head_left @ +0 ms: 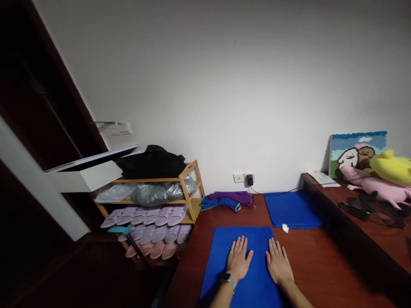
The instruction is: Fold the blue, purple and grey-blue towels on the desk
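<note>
A blue cloth (pixel 257 282) lies spread flat on the reddish-brown wooden table (pixel 324 261). My left hand (pixel 239 259) rests palm down on the cloth, fingers stretched out and the thumb apart; a watch is on that wrist. Palm down too, my right hand (pixel 278 261) lies across the cloth's right edge with its fingers extended. Neither hand holds anything. Behind them, near the wall, is another blue cloth (pixel 292 209) with a white tag (pixel 285 228) at its front edge. Crumpled blue and purple cloths (pixel 231 199) lie at the table's back left.
Left of the table stands a wooden rack (pixel 192 196) with several slippers (pixel 157 215) and a black bag (pixel 152 162). On the right, a raised surface (pixel 346 201) carries plush toys (pixel 379 184), cables and a picture (pixel 358 152). A black plug (pixel 249 180) sits in the wall socket.
</note>
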`<state>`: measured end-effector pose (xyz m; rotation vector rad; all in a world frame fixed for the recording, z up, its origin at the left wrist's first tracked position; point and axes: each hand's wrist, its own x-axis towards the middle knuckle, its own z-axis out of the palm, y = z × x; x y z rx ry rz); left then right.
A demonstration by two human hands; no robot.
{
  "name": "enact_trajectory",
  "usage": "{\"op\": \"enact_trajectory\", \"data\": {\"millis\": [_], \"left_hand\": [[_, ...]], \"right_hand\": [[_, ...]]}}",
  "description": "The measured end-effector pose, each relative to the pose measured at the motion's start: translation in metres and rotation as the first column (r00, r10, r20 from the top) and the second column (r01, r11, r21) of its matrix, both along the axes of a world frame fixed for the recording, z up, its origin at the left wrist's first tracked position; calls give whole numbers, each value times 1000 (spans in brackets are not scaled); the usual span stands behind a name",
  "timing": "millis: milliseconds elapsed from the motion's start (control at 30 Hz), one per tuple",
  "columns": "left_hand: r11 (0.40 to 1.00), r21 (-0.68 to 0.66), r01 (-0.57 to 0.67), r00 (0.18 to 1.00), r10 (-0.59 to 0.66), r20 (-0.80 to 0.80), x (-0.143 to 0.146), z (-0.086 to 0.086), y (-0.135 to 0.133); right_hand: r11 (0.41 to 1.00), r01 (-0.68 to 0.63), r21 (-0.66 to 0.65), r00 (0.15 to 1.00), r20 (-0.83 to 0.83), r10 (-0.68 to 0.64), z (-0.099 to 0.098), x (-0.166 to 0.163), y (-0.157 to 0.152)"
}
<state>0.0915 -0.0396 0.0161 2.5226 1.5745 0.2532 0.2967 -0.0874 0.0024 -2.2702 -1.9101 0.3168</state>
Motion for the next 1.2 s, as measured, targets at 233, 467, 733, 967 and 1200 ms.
{"op": "enact_trajectory", "data": {"millis": [233,467,733,967,1200], "left_hand": [[969,26,-245,964,246,-100,-107,10,8],[965,70,-252,964,257,-70,-112,-1,11],[966,88,-244,964,252,-91,-114,6,14],[983,175,63,998,-67,14,-11,13,-22],[970,49,237,970,-239,50,48,-9,-56]], "right_hand": [[1000,4,-20,999,41,-4,0,0,0],[997,32,-75,999,23,-30,14,-4,-9],[1000,-22,-8,999,-28,22,10,-7,-42],[1000,-25,16,998,-57,26,9,-4,-39],[995,-95,19,995,-8,95,2,-1,-41]]}}
